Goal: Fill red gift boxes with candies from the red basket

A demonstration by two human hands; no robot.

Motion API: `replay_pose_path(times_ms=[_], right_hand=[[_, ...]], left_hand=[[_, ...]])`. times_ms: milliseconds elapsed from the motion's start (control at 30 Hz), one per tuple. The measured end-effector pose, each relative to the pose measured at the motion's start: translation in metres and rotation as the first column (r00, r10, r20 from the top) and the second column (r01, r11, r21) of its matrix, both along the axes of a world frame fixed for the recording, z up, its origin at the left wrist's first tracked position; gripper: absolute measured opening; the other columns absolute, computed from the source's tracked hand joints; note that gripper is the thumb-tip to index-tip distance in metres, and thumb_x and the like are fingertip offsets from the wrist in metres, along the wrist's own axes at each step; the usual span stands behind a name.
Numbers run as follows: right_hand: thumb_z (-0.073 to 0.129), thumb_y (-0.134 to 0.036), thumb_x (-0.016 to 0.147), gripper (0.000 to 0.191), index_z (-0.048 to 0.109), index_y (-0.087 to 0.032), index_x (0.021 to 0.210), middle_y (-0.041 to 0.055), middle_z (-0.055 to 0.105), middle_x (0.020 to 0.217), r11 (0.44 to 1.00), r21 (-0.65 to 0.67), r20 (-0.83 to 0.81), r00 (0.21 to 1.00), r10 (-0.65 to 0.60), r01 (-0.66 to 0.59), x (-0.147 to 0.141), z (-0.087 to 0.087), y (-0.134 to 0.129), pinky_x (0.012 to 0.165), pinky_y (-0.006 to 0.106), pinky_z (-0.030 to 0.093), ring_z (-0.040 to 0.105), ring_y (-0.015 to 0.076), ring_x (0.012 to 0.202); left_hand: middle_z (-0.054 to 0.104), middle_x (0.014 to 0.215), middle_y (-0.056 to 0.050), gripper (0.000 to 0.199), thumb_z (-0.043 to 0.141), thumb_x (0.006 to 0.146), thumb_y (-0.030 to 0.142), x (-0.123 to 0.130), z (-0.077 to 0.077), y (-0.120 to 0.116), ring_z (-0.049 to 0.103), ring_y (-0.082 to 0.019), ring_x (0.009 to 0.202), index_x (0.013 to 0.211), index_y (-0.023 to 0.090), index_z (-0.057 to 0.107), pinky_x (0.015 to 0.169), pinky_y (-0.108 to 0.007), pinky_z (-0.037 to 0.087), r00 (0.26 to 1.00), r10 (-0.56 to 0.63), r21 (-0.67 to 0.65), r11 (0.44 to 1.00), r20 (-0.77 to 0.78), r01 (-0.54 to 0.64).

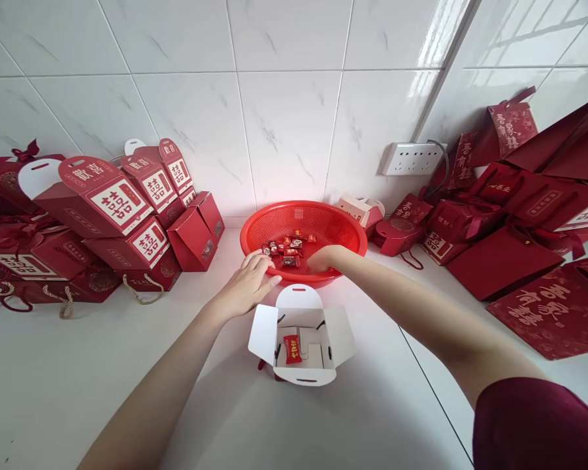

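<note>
A red plastic basket point(333, 228) stands near the wall with several small wrapped candies point(293, 250) inside, toward its left. My right hand point(322, 259) reaches over the front rim into the basket, right of the candies; its fingers point down and their tips are hidden. At the basket's front left rim, my left hand point(249, 284) rests with its fingers apart, holding nothing. In front of the basket an open box point(298, 299), white inside, has its flaps spread. One red candy packet point(293, 349) lies in it.
Stacked red gift boxes point(102, 202) fill the left side, some with rope handles. More red boxes and bags point(509, 248) are piled on the right. A white power strip point(414, 159) with a cable is on the tiled wall. A small beige-topped box point(355, 210) stands behind the basket.
</note>
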State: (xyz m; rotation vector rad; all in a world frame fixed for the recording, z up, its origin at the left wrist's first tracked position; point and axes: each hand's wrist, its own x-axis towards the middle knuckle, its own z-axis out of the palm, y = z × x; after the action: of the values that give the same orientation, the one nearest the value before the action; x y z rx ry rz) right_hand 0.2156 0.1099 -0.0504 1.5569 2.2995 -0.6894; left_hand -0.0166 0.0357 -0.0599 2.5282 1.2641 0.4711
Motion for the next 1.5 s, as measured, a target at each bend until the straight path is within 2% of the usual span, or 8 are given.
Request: replay_pose_path(times_ms=[200, 500, 733, 833, 1000, 1167, 1333, 1500], right_hand=[[0.059, -0.041, 0.089, 0.027, 0.074, -0.025, 0.104, 0.0037, 0.07, 0.107, 0.96, -0.223, -0.198, 0.973, 0.122, -0.166, 0.011, 0.029, -0.014, 0.076, 0.032, 0.05, 0.065, 0.0229, 0.091], [0.07, -0.032, 0.082, 0.033, 0.069, -0.019, 0.113, 0.0052, 0.068, 0.112, 0.971, 0.091, -0.677, 0.702, 0.223, -0.221, 0.047, 0.038, -0.053, 0.093, 0.034, 0.046, 0.061, 0.0205, 0.104], [0.074, -0.025, 0.08, 0.021, 0.063, -0.018, 0.098, 0.0034, 0.068, 0.095, 1.0, 0.002, -0.988, 0.157, 0.002, 0.003, 0.042, 0.03, -0.1, 0.086, 0.036, 0.053, 0.066, 0.0155, 0.087], [0.071, -0.019, 0.083, 0.017, 0.061, -0.019, 0.097, 0.0033, 0.066, 0.095, 0.998, 0.04, -0.996, 0.077, 0.036, 0.039, 0.039, 0.036, -0.123, 0.087, 0.036, 0.054, 0.066, 0.0155, 0.09], [0.06, -0.01, 0.088, 0.011, 0.062, -0.02, 0.093, 0.0072, 0.064, 0.11, 0.92, 0.381, -0.914, 0.189, 0.358, 0.098, 0.04, 0.048, -0.156, 0.089, 0.038, 0.054, 0.061, 0.0198, 0.108], [0.055, 0.0, 0.084, 0.024, 0.064, -0.021, 0.088, 0.0064, 0.062, 0.111, 0.708, 0.693, -0.707, 0.322, 0.63, 0.137, 0.037, 0.056, -0.174, 0.087, 0.036, 0.053, 0.061, 0.0185, 0.104], [0.051, -0.003, 0.088, 0.024, 0.062, -0.024, 0.09, 0.0072, 0.059, 0.115, 0.581, 0.798, -0.582, 0.455, 0.674, 0.161, 0.036, 0.055, -0.178, 0.086, 0.036, 0.054, 0.059, 0.0202, 0.109], [0.064, -0.017, 0.088, 0.013, 0.056, -0.023, 0.097, 0.0074, 0.062, 0.112, 0.687, 0.726, -0.564, 0.579, 0.589, 0.008, 0.037, 0.049, -0.176, 0.089, 0.04, 0.051, 0.06, 0.0233, 0.104]], left_hand=[[0.049, 0.132, -0.009, 0.036, 0.036, 0.098, 0.053, 0.0, 0.001, 0.0, 0.025, -0.027, 0.143, 0.111, 0.023, 0.05, 0.113, -0.049, 0.034, 1.0, -0.008, 0.008, 1.0, 0.003, 0.008], [0.049, 0.134, -0.01, 0.037, 0.037, 0.098, 0.053, 0.001, -0.001, 0.002, 0.026, -0.027, 0.143, 0.113, 0.022, 0.049, 0.113, -0.048, 0.034, 1.0, 0.005, 0.022, 1.0, -0.003, -0.005], [0.051, 0.133, -0.01, 0.038, 0.04, 0.096, 0.052, 0.0, -0.006, 0.005, 0.028, -0.027, 0.142, 0.114, 0.021, 0.053, 0.116, -0.049, 0.031, 0.998, -0.002, 0.044, 0.999, 0.06, -0.001], [0.053, 0.134, -0.009, 0.039, 0.048, 0.093, 0.051, 0.001, 0.007, 0.0, 0.035, -0.027, 0.139, 0.119, 0.022, 0.056, 0.115, -0.047, 0.032, 0.995, 0.009, 0.005, 1.0, 0.1, -0.01], [0.064, 0.124, -0.003, 0.035, 0.052, 0.092, 0.051, 0.011, 0.064, -0.034, 0.059, -0.024, 0.116, 0.116, 0.027, 0.062, 0.102, -0.04, 0.045, 0.938, 0.147, -0.022, 0.989, 0.315, -0.147], [0.071, 0.106, -0.003, 0.037, 0.051, 0.093, 0.054, 0.032, 0.106, -0.074, 0.064, -0.021, 0.104, 0.104, 0.023, 0.07, 0.092, -0.033, 0.05, 0.905, 0.038, -0.347, 0.93, 0.424, 0.123], [0.071, 0.086, -0.004, 0.029, 0.068, 0.083, 0.047, 0.043, 0.104, -0.087, 0.066, -0.018, 0.081, 0.094, 0.02, 0.073, 0.072, -0.029, 0.054, 0.862, 0.074, -0.443, 0.878, 0.501, 0.182], [0.066, 0.075, -0.002, 0.024, 0.071, 0.079, 0.043, 0.045, 0.09, -0.09, 0.061, -0.015, 0.07, 0.086, 0.019, 0.073, 0.063, -0.027, 0.05, 0.902, 0.138, -0.292, 0.956, 0.408, -0.015]])
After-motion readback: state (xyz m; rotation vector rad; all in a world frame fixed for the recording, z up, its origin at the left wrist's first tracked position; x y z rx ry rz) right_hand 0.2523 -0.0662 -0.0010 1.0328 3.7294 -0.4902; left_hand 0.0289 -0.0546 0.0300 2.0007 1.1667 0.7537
